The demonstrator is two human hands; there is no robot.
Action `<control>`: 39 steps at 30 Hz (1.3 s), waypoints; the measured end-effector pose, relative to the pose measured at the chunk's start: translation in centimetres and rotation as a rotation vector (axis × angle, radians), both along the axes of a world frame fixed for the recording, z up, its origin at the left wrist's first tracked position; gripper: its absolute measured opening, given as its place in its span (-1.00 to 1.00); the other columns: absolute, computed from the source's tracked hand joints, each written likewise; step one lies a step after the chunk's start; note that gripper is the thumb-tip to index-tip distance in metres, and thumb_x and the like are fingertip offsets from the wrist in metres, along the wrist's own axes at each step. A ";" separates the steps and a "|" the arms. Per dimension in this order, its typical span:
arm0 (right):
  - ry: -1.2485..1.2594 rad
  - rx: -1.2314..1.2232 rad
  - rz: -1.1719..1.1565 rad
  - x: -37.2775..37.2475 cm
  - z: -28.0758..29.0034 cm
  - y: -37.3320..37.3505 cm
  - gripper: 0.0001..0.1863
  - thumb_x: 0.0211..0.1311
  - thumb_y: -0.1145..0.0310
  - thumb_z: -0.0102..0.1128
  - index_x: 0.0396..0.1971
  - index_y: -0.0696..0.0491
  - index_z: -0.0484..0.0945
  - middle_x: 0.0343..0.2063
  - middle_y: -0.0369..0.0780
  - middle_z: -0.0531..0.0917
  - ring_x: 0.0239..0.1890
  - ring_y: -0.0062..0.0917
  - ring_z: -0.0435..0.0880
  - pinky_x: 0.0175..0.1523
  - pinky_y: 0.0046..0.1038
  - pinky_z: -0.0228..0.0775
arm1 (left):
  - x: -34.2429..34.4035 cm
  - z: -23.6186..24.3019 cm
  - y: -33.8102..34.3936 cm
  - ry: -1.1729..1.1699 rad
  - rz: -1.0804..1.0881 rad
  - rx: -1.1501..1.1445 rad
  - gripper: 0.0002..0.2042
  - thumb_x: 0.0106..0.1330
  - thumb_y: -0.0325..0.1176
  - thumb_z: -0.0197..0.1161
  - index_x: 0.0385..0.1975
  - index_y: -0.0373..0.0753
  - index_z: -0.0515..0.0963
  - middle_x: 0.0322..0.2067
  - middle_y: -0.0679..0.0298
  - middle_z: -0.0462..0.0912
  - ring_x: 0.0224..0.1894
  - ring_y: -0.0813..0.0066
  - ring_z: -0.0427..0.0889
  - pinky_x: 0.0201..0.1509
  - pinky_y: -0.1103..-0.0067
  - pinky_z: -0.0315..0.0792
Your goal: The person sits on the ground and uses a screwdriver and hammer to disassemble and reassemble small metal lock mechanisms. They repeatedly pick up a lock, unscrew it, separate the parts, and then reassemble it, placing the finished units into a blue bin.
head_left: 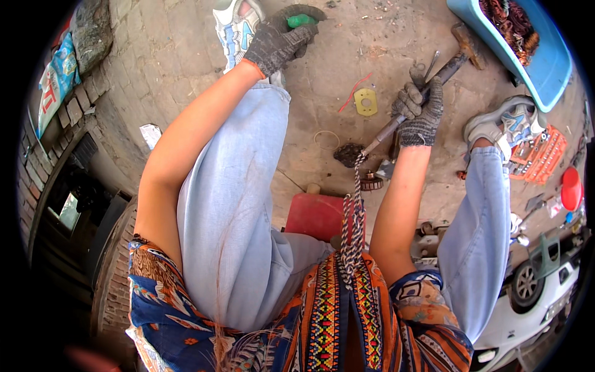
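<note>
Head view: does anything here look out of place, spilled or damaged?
Small parts lie loose on the concrete floor: a yellow plate, a red strip and a ring, scattered ahead of the right hand gripping a hammer. Nothing looks spilled or broken.

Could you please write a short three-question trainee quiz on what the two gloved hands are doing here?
1. True or false: the right hand grips a hammer by its handle.
2. What colour is the object in the left hand? A red, B green, C yellow.
3. Fill in: the blue tub lies to the person's ____.

Key: 1 true; 2 B, a green object; 3 right.
</note>
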State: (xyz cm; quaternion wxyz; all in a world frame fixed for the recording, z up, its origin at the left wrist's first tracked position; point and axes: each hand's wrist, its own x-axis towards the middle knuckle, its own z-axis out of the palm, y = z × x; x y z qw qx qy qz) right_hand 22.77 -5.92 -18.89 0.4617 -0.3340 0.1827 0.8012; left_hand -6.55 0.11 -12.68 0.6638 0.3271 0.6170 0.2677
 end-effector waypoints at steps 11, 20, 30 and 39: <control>-0.114 -0.036 0.016 -0.4 1.5 0.1 -0.57 0.29 0.05 0.01 -0.23 0.16 0.57 -0.82 -0.37 0.31 -0.88 -0.72 0.12 -0.82 -0.66 -0.04 | 0.2 1.4 0.1 -0.016 0.028 -0.077 -0.76 0.27 -0.35 0.20 -0.10 -0.23 0.51 -0.62 0.41 0.44 -0.67 0.69 0.39 -0.63 0.71 0.26; -0.138 -0.021 0.042 -0.3 1.0 0.0 -0.58 0.28 0.04 0.02 -0.25 0.14 0.56 -0.82 -0.38 0.30 -0.89 -0.72 0.12 -0.82 -0.66 -0.05 | 0.3 1.1 0.3 0.036 0.009 -0.038 -0.74 0.26 -0.32 0.23 -0.09 -0.23 0.52 -0.56 0.34 0.54 -0.64 0.63 0.50 -0.60 0.67 0.37; -0.155 -0.035 0.042 -0.5 1.1 0.0 -0.57 0.28 0.02 0.02 -0.25 0.13 0.57 -0.82 -0.38 0.31 -0.89 -0.71 0.13 -0.80 -0.65 -0.03 | 0.4 0.9 0.4 0.020 0.035 -0.070 -0.71 0.27 -0.32 0.21 -0.05 -0.28 0.48 -0.52 0.29 0.58 -0.62 0.59 0.54 -0.60 0.67 0.41; -0.122 -0.016 0.028 -0.4 0.4 -0.2 -0.57 0.30 0.00 -0.01 -0.30 0.11 0.57 -0.82 -0.39 0.32 -0.89 -0.72 0.13 -0.81 -0.65 -0.04 | 0.9 0.3 0.2 0.005 0.049 -0.044 -0.69 0.24 -0.34 0.25 -0.05 -0.30 0.48 -0.52 0.29 0.57 -0.62 0.59 0.54 -0.56 0.66 0.45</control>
